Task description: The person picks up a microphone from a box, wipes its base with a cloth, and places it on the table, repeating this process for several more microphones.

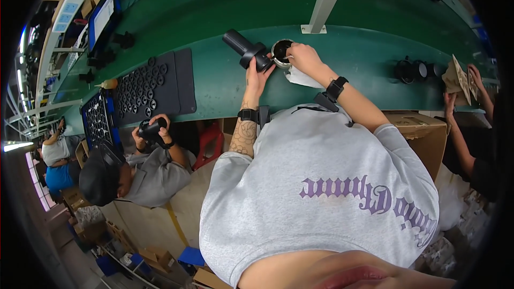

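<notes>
My left hand [258,75] is wrapped round the wider end of a black cylindrical device [240,45], which has a ribbed tube and a flared collar and tilts toward the upper left. Just right of it, a round tin [274,53] with a silvery rim and dark inside sits on the green bench. Over this tin my right hand [306,59] is bent, its fingertips pinched at the opening. What they hold, if anything, cannot be made out. Beneath the right hand lies a white cloth or sheet [304,78].
A grey post [323,2] is bolted to the green bench [219,83]. On the left, a black mat [184,80] carries several black rings; a co-worker there holds a black device [152,130]. More black parts [409,70] and a person with cardboard [458,80] are on the right.
</notes>
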The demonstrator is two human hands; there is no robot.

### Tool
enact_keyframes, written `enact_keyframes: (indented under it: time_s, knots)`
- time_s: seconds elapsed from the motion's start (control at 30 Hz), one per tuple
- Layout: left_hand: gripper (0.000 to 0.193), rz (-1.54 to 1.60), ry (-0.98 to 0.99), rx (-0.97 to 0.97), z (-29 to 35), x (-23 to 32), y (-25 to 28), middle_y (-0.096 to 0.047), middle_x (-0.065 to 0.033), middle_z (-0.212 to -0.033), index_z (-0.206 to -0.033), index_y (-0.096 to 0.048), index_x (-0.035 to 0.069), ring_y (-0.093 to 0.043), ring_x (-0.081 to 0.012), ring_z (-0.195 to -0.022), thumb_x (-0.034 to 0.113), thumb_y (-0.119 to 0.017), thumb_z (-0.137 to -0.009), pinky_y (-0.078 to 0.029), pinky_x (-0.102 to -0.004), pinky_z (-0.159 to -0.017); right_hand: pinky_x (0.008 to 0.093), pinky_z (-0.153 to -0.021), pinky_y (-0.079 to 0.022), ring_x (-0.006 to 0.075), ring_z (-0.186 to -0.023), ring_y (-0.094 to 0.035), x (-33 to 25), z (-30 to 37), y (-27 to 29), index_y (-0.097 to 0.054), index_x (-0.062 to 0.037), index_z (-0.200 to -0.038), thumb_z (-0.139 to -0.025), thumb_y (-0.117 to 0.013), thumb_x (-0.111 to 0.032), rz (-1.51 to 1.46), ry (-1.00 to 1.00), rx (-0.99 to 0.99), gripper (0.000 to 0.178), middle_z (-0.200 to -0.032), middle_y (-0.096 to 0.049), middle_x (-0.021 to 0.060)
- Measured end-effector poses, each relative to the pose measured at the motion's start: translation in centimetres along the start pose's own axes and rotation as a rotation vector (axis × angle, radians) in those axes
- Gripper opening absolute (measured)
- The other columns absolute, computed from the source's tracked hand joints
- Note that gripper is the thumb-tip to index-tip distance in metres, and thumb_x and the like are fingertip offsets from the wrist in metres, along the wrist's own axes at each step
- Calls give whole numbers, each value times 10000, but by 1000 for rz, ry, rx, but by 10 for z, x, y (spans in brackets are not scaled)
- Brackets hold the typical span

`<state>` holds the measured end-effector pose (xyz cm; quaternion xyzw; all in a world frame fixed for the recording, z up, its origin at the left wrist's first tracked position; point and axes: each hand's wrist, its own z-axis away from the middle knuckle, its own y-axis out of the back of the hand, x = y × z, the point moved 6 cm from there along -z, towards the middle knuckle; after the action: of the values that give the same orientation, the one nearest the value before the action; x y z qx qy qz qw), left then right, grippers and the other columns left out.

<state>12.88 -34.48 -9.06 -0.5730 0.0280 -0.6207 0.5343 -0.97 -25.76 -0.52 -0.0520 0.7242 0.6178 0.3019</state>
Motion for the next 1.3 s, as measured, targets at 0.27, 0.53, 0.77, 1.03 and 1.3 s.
enact_keyframes:
  time_s: [0.27,0.53,0.77,1.03,1.3]
  knots:
    - [457,70,-9,-3,-2,-1,3,-541,-167,-1232,-1297,-388,18,-517,-261,-1174,346,-410,-981,-448,-448,-984,411,-673,-520,333,-743,-634,1,-7,-8,-695,-43,-767,-674,-605,-56,-38,103,-88,130,-854,-643,164]
    - [536,-12,3,-4,9,9,2,-509,-215,-1269,-1318,-378,2,-502,-316,-1182,420,-357,-983,-422,-454,-1003,301,-594,-488,157,-662,-629,53,6,-1,-705,20,-843,-737,-664,-124,-1035,-419,-212,183,-770,-686,89]
    - [489,-266,-82,72,55,67,-10,-608,-181,-1062,-1255,-430,-4,-626,-276,-941,395,-376,-976,-555,-385,-766,264,-647,-537,140,-720,-650,19,46,43,-644,32,-1015,-831,-656,-133,-1402,-621,-262,248,-868,-677,93]
    - [604,-26,-41,-176,122,97,-125,-596,-196,-1063,-1232,-449,-34,-619,-313,-973,478,-270,-964,-572,-389,-724,204,-643,-409,123,-781,-539,-69,66,147,-678,56,-921,-766,-628,30,-1101,-82,141,165,-885,-580,68]
    - [620,-123,-60,-270,155,99,-169,-593,-197,-1088,-1221,-460,-45,-631,-284,-929,485,-260,-967,-572,-379,-732,214,-500,-379,111,-621,-502,-130,96,205,-724,-43,-906,-589,-625,111,-415,427,438,366,-796,-555,51]
